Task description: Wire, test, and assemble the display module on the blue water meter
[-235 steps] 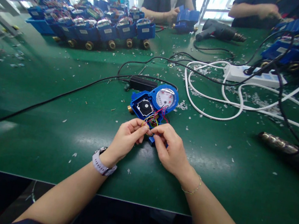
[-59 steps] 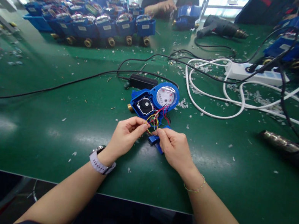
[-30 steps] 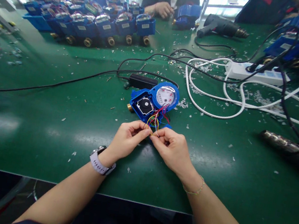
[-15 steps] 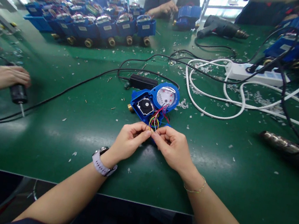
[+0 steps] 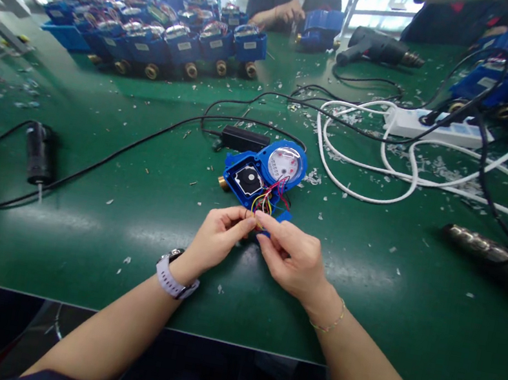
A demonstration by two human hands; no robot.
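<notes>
Yellow, red and white plastic on thin wires (image 5: 264, 202), curling and crossing loosely. Left grip (image 5: 220, 234): thumb and forefinger pinched on wire near the ends. Right grip (image 5: 294, 253): forefinger reaching to the left fingertips, thumb tip a little apart below it; cannot tell whether a strand sits between. Wires run from the fingertips up into the meter (image 5: 263, 160), which lies on the counter (image 5: 87, 272) just beyond both grips.

Meter: moulded blue plastic. Round dial (image 5: 285, 164) under a glossy clear cover; angular open compartment to its left, holding a dark square part (image 5: 250, 180) edged in white; brass stub (image 5: 222, 182) at the left end. Blue piece (image 5: 285, 216) just behind the right fingers.

Past the meter, a smooth black oblong box (image 5: 245, 140). Well left, slim black driver (image 5: 38, 155), metal bit. Well right, heat gun (image 5: 479, 248), shiny ridged nozzle. Beyond: loops of white cable (image 5: 359, 197), white power strip (image 5: 435, 127), flaky pale scraps (image 5: 313, 176). Counter glossy green. Far side: rows of blue units (image 5: 181, 45), brass ends; a co-worker's hand (image 5: 290, 11).
</notes>
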